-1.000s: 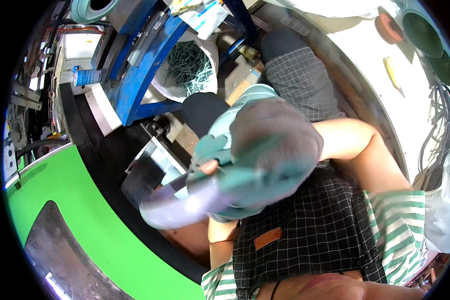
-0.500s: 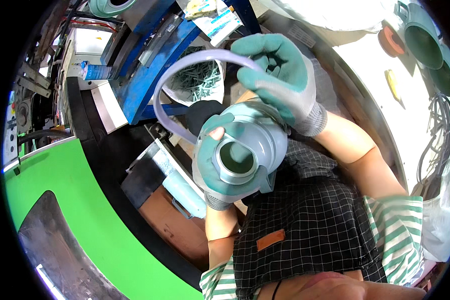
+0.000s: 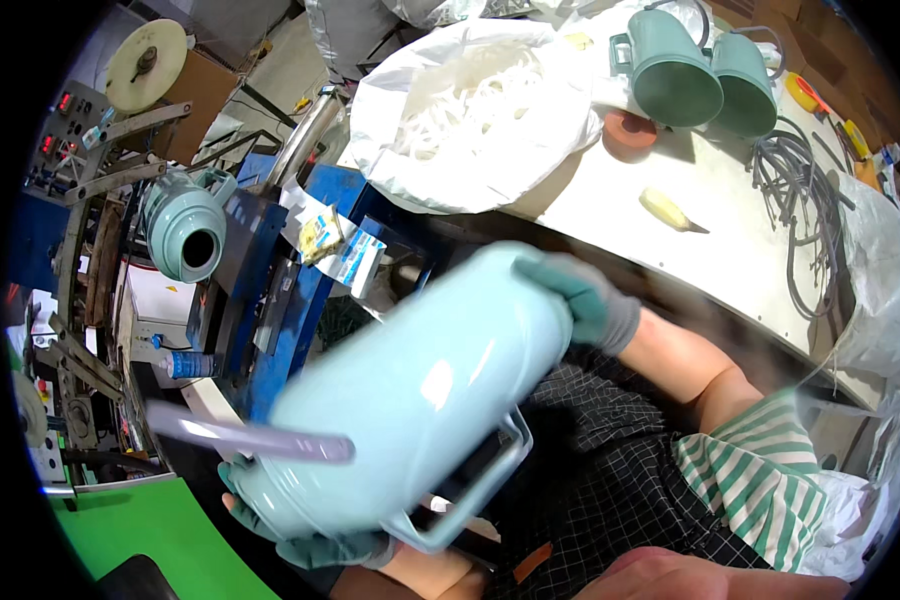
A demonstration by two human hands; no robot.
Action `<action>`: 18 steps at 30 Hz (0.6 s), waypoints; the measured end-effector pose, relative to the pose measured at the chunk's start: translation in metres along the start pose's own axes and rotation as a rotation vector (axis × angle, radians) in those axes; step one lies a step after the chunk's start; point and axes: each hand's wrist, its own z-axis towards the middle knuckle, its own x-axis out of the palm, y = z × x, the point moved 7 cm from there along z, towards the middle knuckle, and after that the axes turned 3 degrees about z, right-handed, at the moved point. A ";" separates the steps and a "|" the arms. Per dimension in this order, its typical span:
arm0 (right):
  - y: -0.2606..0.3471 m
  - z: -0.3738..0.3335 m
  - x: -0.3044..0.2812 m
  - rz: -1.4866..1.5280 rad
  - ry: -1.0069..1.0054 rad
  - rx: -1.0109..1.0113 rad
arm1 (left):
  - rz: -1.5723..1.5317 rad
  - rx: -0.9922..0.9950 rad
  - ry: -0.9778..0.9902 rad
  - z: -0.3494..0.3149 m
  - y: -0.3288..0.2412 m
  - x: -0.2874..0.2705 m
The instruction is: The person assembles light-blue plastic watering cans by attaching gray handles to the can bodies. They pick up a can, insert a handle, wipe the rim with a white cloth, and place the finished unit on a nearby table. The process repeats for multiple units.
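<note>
A pale blue-green thermos jug shell (image 3: pixel 410 370) lies tilted across the front of me, slightly blurred by motion. My left hand (image 3: pixel 330 548), in a grey-and-green work glove, is closed around its narrower neck end at the lower left. Against the wide base end at the upper right, my gloved right hand (image 3: pixel 588 302) grips the rim with its fingers wrapped over. The jug's square side handle (image 3: pixel 467 495) faces my apron. A blurred lilac carrying handle (image 3: pixel 255 437) sticks out from the neck end toward the left.
Another jug shell (image 3: pixel 183 228) rests on the machine at left. Two green jug shells (image 3: pixel 660 75) stand on the white table (image 3: pixel 685 265), with an orange ring, a yellow-handled tool (image 3: pixel 667 208) and grey cords (image 3: pixel 798 215). A white bag (image 3: pixel 390 130) holds pale rings. Green worktop (image 3: pixel 160 540) lies lower left.
The jug has swung from upright, mouth toward me, to lying across with its neck at lower left. My right hand has moved from the lilac handle to the base. The view has shifted.
</note>
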 end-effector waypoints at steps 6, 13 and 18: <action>0.202 0.025 0.003 0.298 0.131 -0.619 | -0.263 -0.059 0.132 -0.019 0.005 0.068; 0.306 0.132 -0.132 -0.587 -0.342 -0.702 | -0.021 -0.374 0.293 -0.086 0.091 0.037; 0.213 0.111 -0.093 -1.412 -0.552 -1.002 | 0.423 -0.518 -0.006 -0.155 0.168 -0.039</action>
